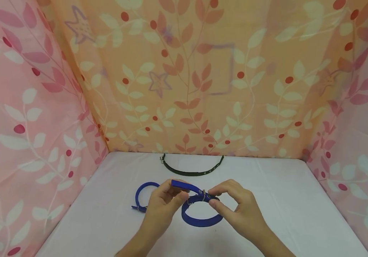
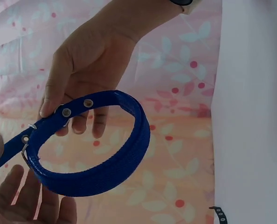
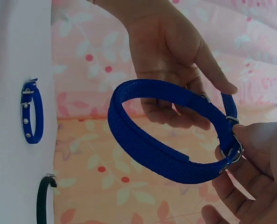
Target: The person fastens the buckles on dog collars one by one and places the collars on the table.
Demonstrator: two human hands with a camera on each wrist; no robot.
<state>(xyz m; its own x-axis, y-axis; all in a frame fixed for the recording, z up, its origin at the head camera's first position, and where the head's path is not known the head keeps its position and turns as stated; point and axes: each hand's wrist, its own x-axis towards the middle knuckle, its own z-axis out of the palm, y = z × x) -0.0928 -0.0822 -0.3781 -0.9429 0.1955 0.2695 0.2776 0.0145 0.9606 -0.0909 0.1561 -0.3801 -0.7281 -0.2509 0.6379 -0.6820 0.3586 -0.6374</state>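
Note:
A blue buckled collar (image 1: 201,222) with metal eyelets is held up between both hands, closed into a loop. My left hand (image 1: 166,203) pinches the strap's free end (image 1: 182,185), which sticks out past the buckle (image 1: 204,194). On the other side, my right hand (image 1: 238,203) pinches the collar beside the buckle, between thumb and fingers. The left wrist view shows two eyelets (image 2: 88,103) near the right fingers. A metal D-ring (image 3: 238,148) hangs by the right fingertips in the right wrist view.
Another blue collar (image 1: 136,194), fastened in a loop, lies on the white table (image 1: 91,210) and is partly hidden behind the left hand. Farther back, a dark collar (image 1: 188,174) lies unfastened in a curve. Patterned curtains (image 1: 187,71) stand behind and at both sides.

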